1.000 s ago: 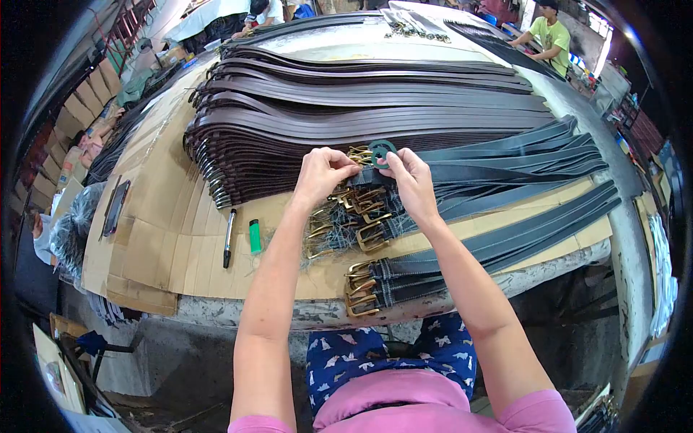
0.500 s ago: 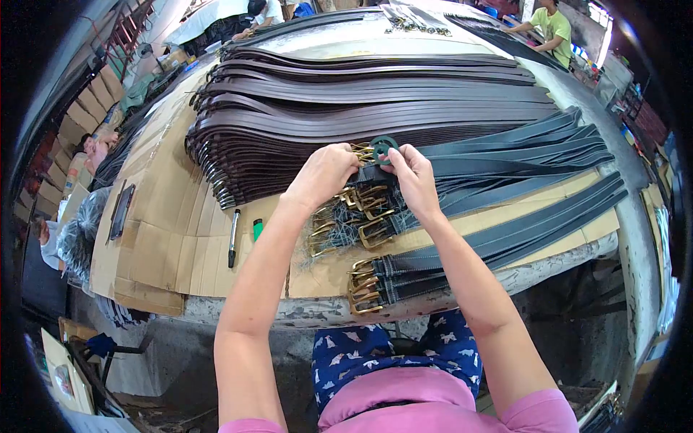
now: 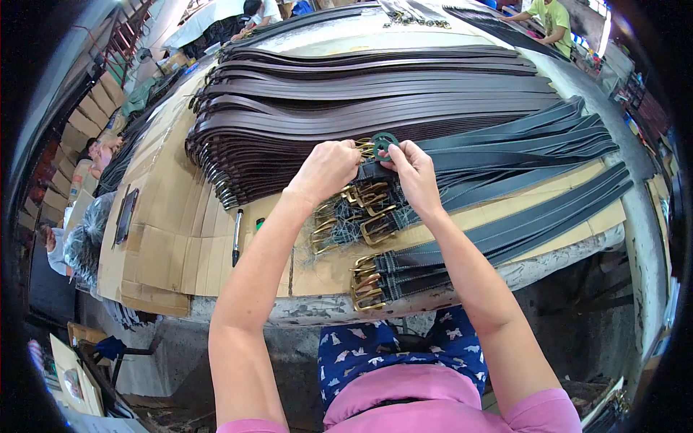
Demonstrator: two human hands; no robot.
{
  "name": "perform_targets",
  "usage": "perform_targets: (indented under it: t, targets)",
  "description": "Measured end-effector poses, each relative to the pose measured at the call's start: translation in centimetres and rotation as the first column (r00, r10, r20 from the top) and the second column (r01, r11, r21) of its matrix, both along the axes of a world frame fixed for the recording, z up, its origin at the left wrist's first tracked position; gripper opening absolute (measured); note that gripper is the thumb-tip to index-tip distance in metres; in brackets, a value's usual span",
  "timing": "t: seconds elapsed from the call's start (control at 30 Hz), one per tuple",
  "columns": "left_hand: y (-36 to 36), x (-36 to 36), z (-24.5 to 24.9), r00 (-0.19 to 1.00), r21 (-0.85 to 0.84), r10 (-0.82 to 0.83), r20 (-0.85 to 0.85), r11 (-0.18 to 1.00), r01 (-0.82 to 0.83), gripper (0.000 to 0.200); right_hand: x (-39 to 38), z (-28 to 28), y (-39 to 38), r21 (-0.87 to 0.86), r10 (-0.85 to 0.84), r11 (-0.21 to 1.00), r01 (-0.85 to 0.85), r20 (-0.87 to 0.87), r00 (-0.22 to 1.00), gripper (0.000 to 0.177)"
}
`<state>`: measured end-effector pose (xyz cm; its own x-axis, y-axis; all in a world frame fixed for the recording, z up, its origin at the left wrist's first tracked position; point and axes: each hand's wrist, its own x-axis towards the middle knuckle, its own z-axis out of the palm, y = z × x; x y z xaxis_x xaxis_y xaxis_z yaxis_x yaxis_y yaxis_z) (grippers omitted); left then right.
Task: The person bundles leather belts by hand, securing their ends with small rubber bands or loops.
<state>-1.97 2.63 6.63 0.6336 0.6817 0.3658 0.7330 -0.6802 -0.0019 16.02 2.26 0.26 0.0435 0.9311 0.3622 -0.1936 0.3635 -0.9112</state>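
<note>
My left hand [image 3: 328, 166] is closed, its fingertips pinched at the gold buckle [image 3: 366, 149] of a dark belt. Close beside it, my right hand [image 3: 413, 173] is closed on a dark green ring-shaped tool [image 3: 385, 141] that overlaps the buckle end. What kind of tool it is, I cannot tell. Under both hands lies a pile of gold buckles [image 3: 369, 196] with loose dark threads [image 3: 339, 229] around them. Their dark grey-green belts [image 3: 505, 148] stretch away to the right.
Brown belts [image 3: 325, 94] are stacked beyond my hands. Another belt bundle [image 3: 447, 260] lies at the table's near edge. A marker [image 3: 237, 238] and a green item [image 3: 260, 224] rest on the cardboard [image 3: 162, 245]. A person in a yellow-green shirt [image 3: 552, 25] works at the far right.
Both hands keep their grip at the buckle end, with only slight finger movement. The whole view has shifted a little.
</note>
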Motion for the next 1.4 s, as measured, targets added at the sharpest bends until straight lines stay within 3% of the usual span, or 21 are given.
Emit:
perform_targets:
  t: [0.17, 0.37, 0.5, 0.53, 0.73, 0.83, 0.93, 0.97, 1.03, 1.1, 1.23, 1.4]
  targets:
    - [-0.1, -0.1, -1.5, 0.989, 0.126, -0.033, 0.144, 0.992, 0.015, 0.008, 0.5, -0.4, 0.3, -0.026, 0.048, 0.999, -0.046, 0.091, 0.995, 0.021]
    - [-1.6, -0.9, -3.5, 0.794, -0.124, 0.196, 0.576, 0.981, -0.152, 0.015, 0.4, 0.2, -0.1, -0.038, 0.035, 0.999, -0.032, 0.092, 0.995, 0.022]
    - [-1.8, -1.4, -2.5, 0.719, -0.305, 0.234, 0.654, 0.952, -0.032, 0.026, 0.5, 0.2, 0.0, -0.036, 0.053, 0.998, -0.051, 0.073, 0.996, 0.023]
    - [-2.0, -1.2, -1.9, 0.73, -0.325, 0.248, 0.637, 0.945, -0.039, 0.035, 0.5, 0.2, 0.1, -0.035, 0.056, 0.998, -0.054, 0.067, 0.996, 0.023]
    - [-0.5, -0.5, -2.1, 0.904, -0.121, 0.182, 0.386, 0.982, -0.146, 0.022, 0.3, 0.0, -0.1, -0.037, 0.026, 0.999, -0.022, 0.102, 0.994, 0.023]
    - [-0.8, 0.4, -2.9, 0.893, -0.008, 0.199, 0.404, 0.977, -0.214, 0.011, 0.3, -0.6, 0.3, -0.028, -0.027, 0.999, 0.033, 0.197, 0.98, 0.024]
    - [-0.9, 0.7, -3.9, 0.809, 0.031, 0.252, 0.531, 0.948, -0.316, 0.011, 0.2, 0.2, -0.6, -0.053, -0.026, 0.998, 0.041, 0.259, 0.965, 0.023]
    - [-0.9, 0.6, -4.1, 0.767, 0.027, 0.263, 0.586, 0.939, -0.343, 0.011, 0.1, 0.5, -0.8, 0.024, -0.085, 0.996, 0.081, 0.289, 0.954, 0.022]
    - [-1.0, 0.4, -4.4, 0.659, -0.14, 0.324, 0.678, 0.938, -0.317, 0.016, -0.3, 0.9, -1.2, 0.182, -0.205, 0.972, 0.15, 0.336, 0.919, 0.023]
    - [-1.6, 0.1, -4.0, 0.555, -0.28, 0.372, 0.744, 0.928, -0.246, 0.018, -0.6, 0.5, -1.0, 0.19, -0.185, 0.974, 0.125, 0.343, 0.921, 0.022]
    - [-2.5, -0.3, -3.8, 0.483, -0.39, 0.39, 0.784, 0.915, -0.105, 0.017, -1.0, 0.8, -0.9, 0.173, -0.141, 0.982, 0.078, 0.394, 0.908, 0.023]
    - [-2.6, -0.5, -4.2, 0.517, -0.308, 0.317, 0.795, 0.945, -0.104, 0.017, -1.4, 1.0, -1.0, 0.217, -0.158, 0.974, 0.067, 0.436, 0.886, 0.025]
